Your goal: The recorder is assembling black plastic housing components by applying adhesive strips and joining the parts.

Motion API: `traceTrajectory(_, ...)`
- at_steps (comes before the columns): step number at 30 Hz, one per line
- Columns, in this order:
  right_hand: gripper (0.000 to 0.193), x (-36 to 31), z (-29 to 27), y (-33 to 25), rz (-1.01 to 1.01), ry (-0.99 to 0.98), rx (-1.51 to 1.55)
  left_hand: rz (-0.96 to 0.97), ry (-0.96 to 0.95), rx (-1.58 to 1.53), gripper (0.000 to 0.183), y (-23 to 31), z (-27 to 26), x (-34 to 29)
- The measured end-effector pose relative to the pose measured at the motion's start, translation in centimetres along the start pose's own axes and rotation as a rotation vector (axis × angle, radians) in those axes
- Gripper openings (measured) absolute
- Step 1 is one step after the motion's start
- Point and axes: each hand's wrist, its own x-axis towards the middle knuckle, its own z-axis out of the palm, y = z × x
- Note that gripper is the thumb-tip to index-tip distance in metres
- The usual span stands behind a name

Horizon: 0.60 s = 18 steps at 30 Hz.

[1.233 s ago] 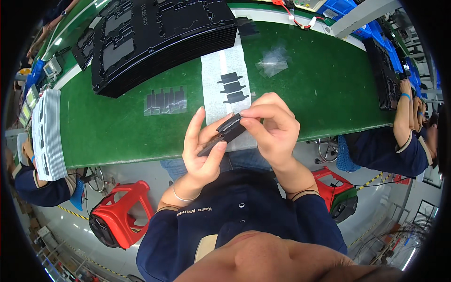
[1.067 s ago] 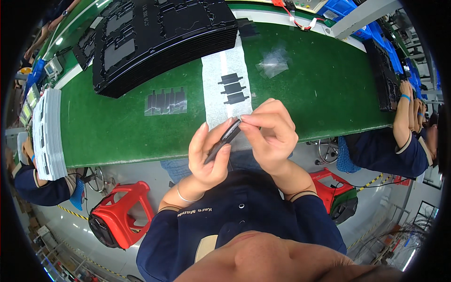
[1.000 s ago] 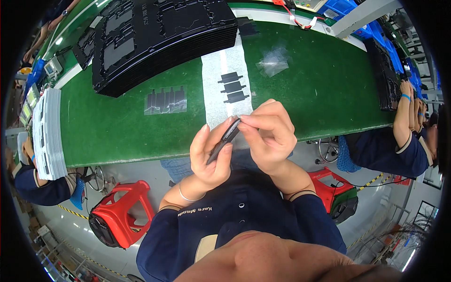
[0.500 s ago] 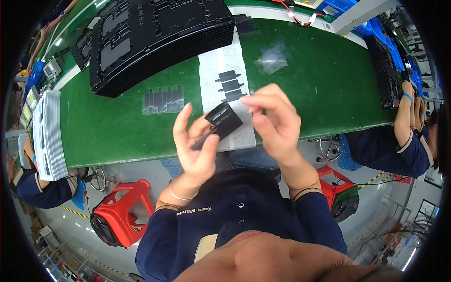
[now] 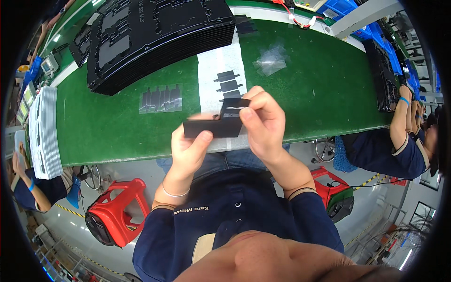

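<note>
In front of my body, above the near edge of the green table [image 5: 319, 98], both hands hold a flat, black, L-shaped piece [image 5: 204, 128] with a glossy patch. My left hand [image 5: 185, 152] is closed on its left part, thumb on the near face; the fingers behind are blurred and partly hidden. My right hand [image 5: 266, 123] pinches its upper right part between thumb and fingers. Just beyond, black tabbed strips [image 5: 229, 85] lie on a white paper sheet [image 5: 210, 70]. To the left, a clear film sheet [image 5: 161, 109] carries several black tabbed strips.
Stacked black trays [image 5: 155, 54] fill the far left of the table. A white stack [image 5: 46, 136] stands at the left end, another black stack [image 5: 379, 77] at the right. Clear film pieces [image 5: 271, 61] lie far right. Co-workers sit on both sides; a red stool [image 5: 124, 207] stands on the floor.
My right hand has come down and in, and now pinches the black piece it was apart from. The piece has turned and swung level, showing its L shape.
</note>
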Motion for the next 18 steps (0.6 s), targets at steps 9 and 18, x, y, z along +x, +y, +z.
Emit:
traceTrajectory(9,0.022,1.2,-1.4,-0.4,-0.143,-0.277,-0.358,-0.02,-0.01,0.049,0.02,0.6,0.0,0.0)
traceTrajectory(18,0.029,2.2,-1.7,-2.4,-0.077,-0.478,-0.583,-0.116,-0.051,0.013,0.021,0.9,-0.5,-0.1)
